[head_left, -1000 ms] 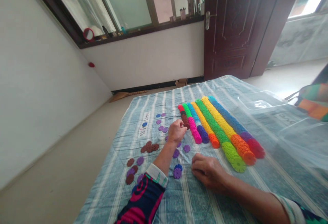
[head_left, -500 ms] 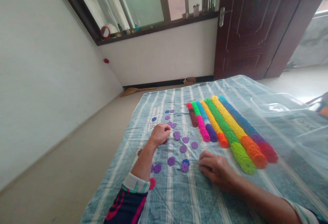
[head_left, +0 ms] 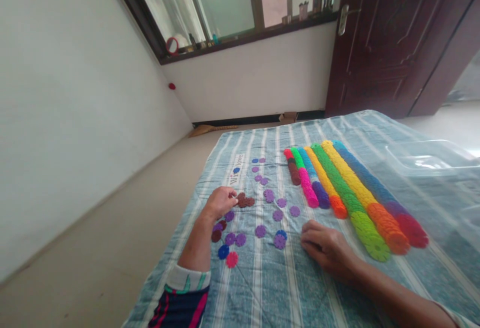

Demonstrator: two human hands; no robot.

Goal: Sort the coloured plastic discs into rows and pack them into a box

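My left hand (head_left: 221, 202) is low over the striped cloth, thumb and index finger apart, at the left edge of a small cluster of brown notched discs (head_left: 245, 200). I cannot tell whether the fingertips touch them. My right hand (head_left: 324, 245) rests on the cloth with its fingers curled under; what they hold, if anything, is hidden. Between the hands lie scattered purple discs (head_left: 277, 215). Near my left wrist are a dark blue disc (head_left: 223, 252), a pink-red disc (head_left: 232, 259) and more brown discs (head_left: 216, 235).
Rows of overlapping coloured discs (head_left: 343, 193) lie right of centre. A clear plastic tub (head_left: 431, 158) stands at the far right. The striped cloth (head_left: 258, 293) has printed lettering at its left. Behind are a wall (head_left: 255, 78), a window ledge and a brown door (head_left: 382, 43).
My left hand has drawn left off the brown discs, uncovering them, and its fingers have parted. The view has turned slightly left. My right hand stays curled in about the same place.
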